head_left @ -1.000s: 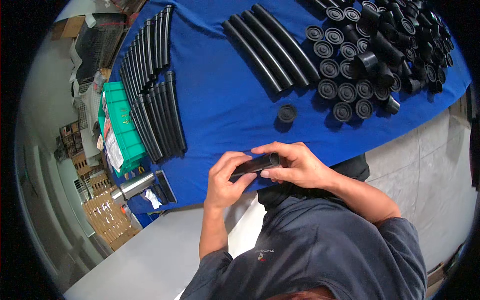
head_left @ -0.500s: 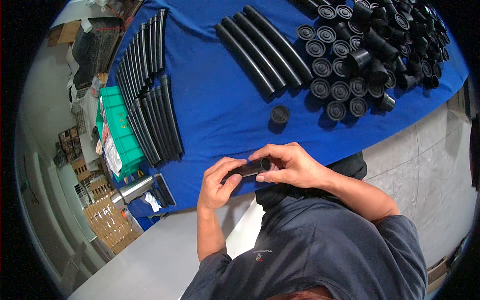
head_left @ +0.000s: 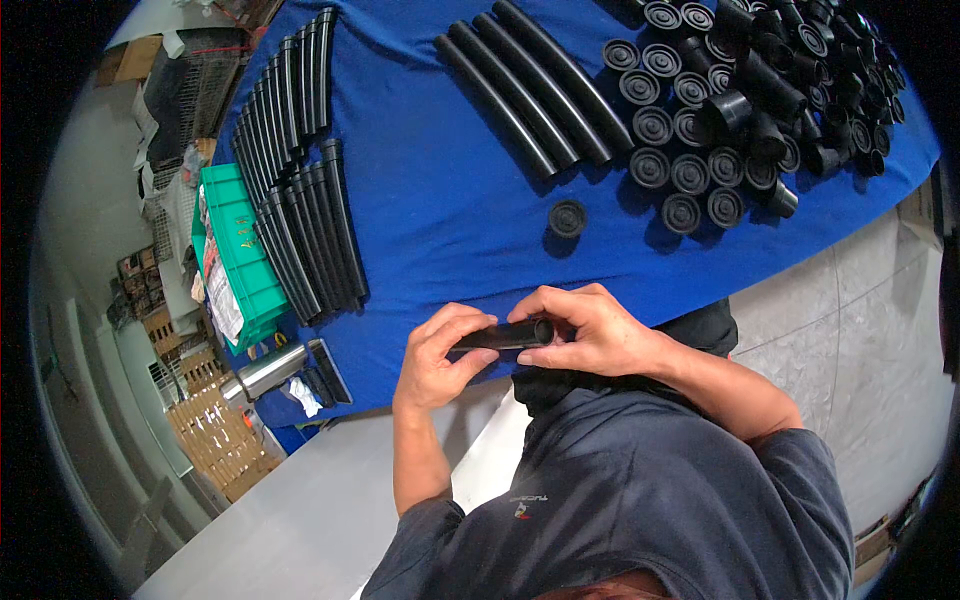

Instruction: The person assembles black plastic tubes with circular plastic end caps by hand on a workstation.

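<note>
Just past the table's near edge, my two hands hold one black plastic tube [head_left: 505,336] between them. My left hand [head_left: 436,356] curls thumb and fingers around its left end, which is hidden in the grip. At the other end, the thumb and fingertips of my right hand [head_left: 592,332] pinch the tube close to its round, open mouth. Beyond the hands a single black ribbed-top rubber cap [head_left: 567,217] stands alone on the blue cloth [head_left: 420,230]. Farther off lie several long black tubes [head_left: 535,90] side by side.
Many black caps [head_left: 689,174] are heaped at the far right, some on their sides. More black tubes [head_left: 310,235] lie in rows at the left. A green crate [head_left: 250,255], a silver cylinder [head_left: 270,370] and white crumpled paper [head_left: 304,396] sit at the left edge.
The tube now lies more level and its open end sits slightly farther right. Both hands keep their hold. The whole view has shifted slightly.
</note>
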Tool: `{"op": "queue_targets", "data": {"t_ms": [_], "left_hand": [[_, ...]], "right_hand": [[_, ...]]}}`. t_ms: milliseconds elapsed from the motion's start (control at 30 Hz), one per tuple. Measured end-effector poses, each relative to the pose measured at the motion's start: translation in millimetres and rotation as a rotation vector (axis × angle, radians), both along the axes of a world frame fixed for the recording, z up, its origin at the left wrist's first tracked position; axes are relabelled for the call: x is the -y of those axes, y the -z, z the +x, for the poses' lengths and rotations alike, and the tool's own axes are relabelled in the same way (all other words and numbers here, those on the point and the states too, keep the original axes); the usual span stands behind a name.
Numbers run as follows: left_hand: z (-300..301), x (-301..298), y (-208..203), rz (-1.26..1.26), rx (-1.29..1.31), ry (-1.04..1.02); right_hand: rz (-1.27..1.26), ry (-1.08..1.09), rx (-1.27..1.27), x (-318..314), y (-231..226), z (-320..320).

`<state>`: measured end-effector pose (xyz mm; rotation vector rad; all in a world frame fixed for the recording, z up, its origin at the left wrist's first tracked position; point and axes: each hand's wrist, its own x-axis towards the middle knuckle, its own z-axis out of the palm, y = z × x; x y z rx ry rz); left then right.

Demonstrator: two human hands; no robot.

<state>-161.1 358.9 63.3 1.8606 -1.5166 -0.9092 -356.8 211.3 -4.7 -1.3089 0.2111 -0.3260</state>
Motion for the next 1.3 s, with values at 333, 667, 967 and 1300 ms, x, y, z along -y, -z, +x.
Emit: {"op": "queue_targets", "data": {"t_ms": [333,667,967,1300], "left_hand": [[-3,1,-3,-0.238,0.155,-0.047],[-77,-27,37,0.048,-1.547,-0.616],[-44,21,59,-0.476,-1.451,-0.614],[-30,62,80,-0.598,-1.438,-0.628]], "right_hand": [[-0.026,0.044,0.031,0,4,1],[-0.163,0.035,0.016,4,-20,-2],[-1.107,0.327,-0.212,44,-56,-5],[-1.394,0.142,-0.457,68,-34,9]]}}
